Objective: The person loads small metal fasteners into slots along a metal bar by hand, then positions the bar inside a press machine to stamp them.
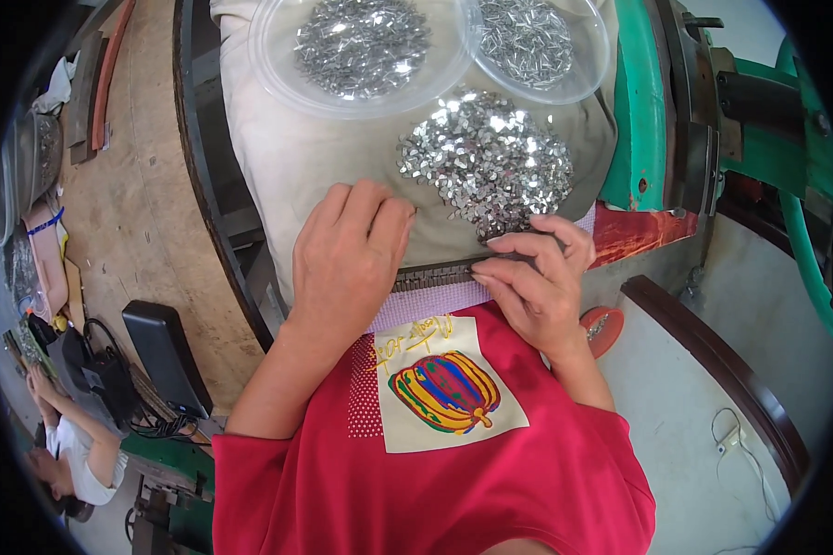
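Note:
A dark slotted metal strip lies across the near edge of the cloth, close to my body. My left hand is at its left end with curled fingers; whatever its fingertips hold is hidden. On the strip's right part, my right hand has its thumb on the near side and its index finger beyond, closed about the strip. Just past the right fingers spreads a loose pile of small shiny metal pieces. Two clear round tubs stand behind it, one with flat shiny pieces, the other with small metal pins.
Green machinery borders the cloth on the right. A wooden table stands at left, bearing a black box-shaped device and cables. An orange bowl sits low beside my right forearm. Another person works at far left.

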Motion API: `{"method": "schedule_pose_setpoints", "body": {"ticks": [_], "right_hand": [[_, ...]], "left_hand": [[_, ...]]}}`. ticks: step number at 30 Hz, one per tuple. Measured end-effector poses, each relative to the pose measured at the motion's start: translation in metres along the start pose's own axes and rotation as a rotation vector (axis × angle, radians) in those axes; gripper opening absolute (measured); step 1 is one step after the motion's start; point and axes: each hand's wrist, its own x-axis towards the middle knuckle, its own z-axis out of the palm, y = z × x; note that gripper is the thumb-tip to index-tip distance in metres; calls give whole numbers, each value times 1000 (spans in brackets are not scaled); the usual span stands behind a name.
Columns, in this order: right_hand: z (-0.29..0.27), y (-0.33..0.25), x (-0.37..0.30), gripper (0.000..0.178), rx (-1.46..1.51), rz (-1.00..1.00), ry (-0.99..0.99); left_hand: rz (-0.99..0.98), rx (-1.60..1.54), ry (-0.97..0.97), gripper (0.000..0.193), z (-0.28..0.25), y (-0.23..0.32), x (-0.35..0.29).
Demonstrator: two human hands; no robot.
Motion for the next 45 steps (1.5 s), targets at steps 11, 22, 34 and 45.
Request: {"method": "schedule_pose_setpoints", "body": {"ticks": [11, 22, 34, 45], "right_hand": [[4, 6, 30, 24, -65, -80, 74], [11, 5, 63, 15, -81, -180, -52], [13, 8, 51, 14, -44, -127, 54], [-10, 16, -2, 22, 22, -73, -2]], "left_hand": [[-103, -50, 65, 18, -13, 0, -24], [-28, -201, 24, 22, -5, 17, -34], [150, -148, -24, 16, 24, 30, -29], [143, -170, -42, 20, 23, 31, -29]]}}
